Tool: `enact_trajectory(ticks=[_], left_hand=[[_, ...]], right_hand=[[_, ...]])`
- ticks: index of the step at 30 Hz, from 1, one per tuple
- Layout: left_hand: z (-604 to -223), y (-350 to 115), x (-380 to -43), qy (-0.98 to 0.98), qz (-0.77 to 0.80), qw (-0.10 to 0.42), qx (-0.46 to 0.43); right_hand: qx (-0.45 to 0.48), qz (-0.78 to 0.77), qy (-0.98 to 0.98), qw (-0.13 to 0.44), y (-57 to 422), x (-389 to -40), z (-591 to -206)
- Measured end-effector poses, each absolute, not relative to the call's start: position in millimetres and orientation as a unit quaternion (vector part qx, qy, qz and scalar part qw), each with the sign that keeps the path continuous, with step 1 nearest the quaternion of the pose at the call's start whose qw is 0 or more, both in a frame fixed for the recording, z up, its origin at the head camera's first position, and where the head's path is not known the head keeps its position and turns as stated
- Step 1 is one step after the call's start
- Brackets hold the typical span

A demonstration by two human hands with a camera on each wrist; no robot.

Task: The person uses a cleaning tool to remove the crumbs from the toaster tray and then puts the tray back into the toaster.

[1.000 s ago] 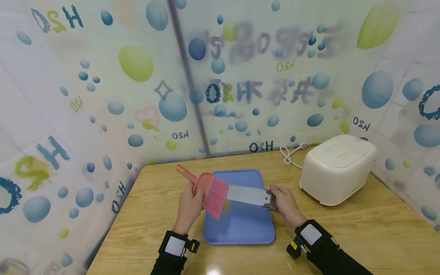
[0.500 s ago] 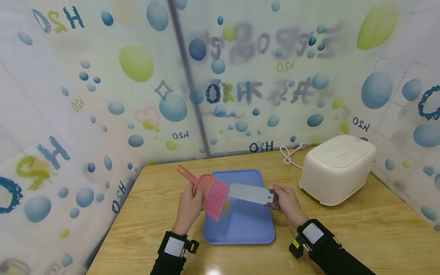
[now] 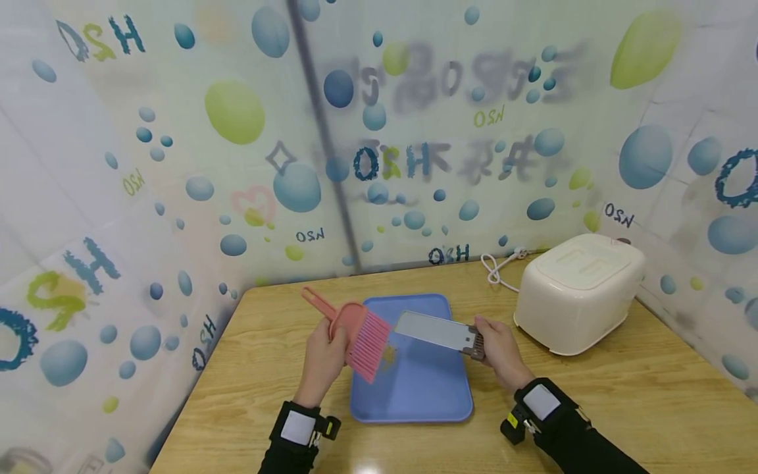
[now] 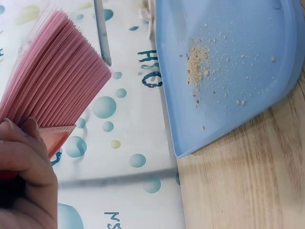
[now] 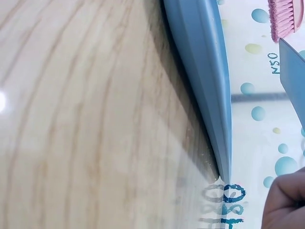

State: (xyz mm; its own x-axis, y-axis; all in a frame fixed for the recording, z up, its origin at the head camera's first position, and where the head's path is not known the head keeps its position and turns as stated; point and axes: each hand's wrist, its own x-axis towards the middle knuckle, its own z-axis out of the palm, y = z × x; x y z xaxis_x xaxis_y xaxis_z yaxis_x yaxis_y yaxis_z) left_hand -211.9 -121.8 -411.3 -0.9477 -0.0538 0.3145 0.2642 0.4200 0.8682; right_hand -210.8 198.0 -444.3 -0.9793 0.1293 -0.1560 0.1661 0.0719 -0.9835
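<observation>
My left hand (image 3: 322, 359) grips a pink hand brush (image 3: 368, 342) by the base of its handle, bristles pointing right and down over a blue tray (image 3: 420, 403). In my right hand (image 3: 500, 352) is a long flat metal crumb tray (image 3: 432, 330), pinched at its brown end. Its far end reaches over the blue tray, a small gap away from the bristles. Pale brown crumbs (image 4: 198, 62) lie scattered on the blue tray in the left wrist view. The right wrist view shows only part of the right hand (image 5: 286, 202) and a corner of the crumb tray (image 5: 291, 76).
A cream toaster (image 3: 580, 293) stands at the back right of the wooden table (image 3: 260, 368). Its white cord (image 3: 496, 268) lies coiled beside it near the back edge. A patterned curtain (image 3: 237, 178) hangs close behind the table and along both sides.
My right hand has moved slightly right with the crumb tray, drawing its far end away from the bristles. The left hand and brush have barely moved.
</observation>
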Motion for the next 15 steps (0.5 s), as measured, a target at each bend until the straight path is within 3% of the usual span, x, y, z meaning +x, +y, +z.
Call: enact_trajectory(ticks=[15], left_hand=[[-397.3, -97.1, -222.2, -0.794, -0.566, 0.199, -0.100]], right_hand=[[0.076, -0.659, 0.748, 0.004, 186.6, -206.2, -442.3]])
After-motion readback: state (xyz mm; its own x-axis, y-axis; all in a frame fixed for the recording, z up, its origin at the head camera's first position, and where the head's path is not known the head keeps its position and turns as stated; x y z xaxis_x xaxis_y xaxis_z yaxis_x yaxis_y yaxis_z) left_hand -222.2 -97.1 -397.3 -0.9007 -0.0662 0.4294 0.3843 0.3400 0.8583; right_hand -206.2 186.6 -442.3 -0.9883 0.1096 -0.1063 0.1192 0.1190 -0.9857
